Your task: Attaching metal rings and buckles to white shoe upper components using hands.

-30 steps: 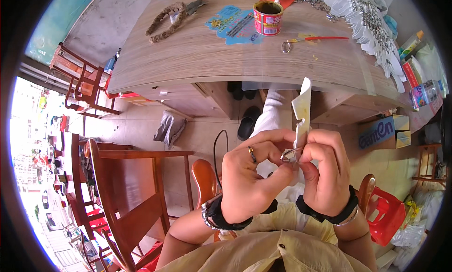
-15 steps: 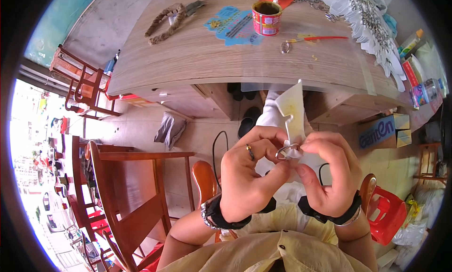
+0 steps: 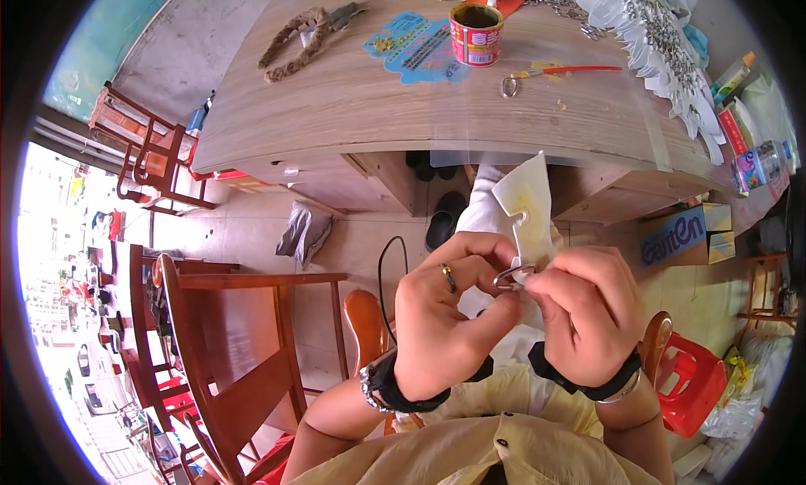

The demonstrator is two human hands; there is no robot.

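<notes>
Above my lap, both hands work on a white strip (image 3: 537, 201) with a notched edge and yellowish stains; its wide end points up and away. A small metal ring (image 3: 514, 275) sits at its lower end, between my fingertips. My left hand (image 3: 453, 321) is closed in a pinch on the ring and the strip's left edge. My right hand (image 3: 589, 317) is closed, thumb and forefinger pressed together on the strip's lower end beside the ring. The fingers hide how the strip passes the ring.
On the table (image 3: 336, 120) stand a red tin (image 3: 476, 44) of dark paste, a red-handled brush (image 3: 579, 68), a loose metal ring (image 3: 510, 88), a blue card (image 3: 417, 58) and a brown fuzzy loop (image 3: 294, 57). White strips with rings (image 3: 651, 44) pile at right. A wooden chair (image 3: 227, 359) stands left.
The strip has tipped and sunk slightly, showing more of its stained face. My right fingers have curled in and closed tighter beside the ring. My left hand has barely moved.
</notes>
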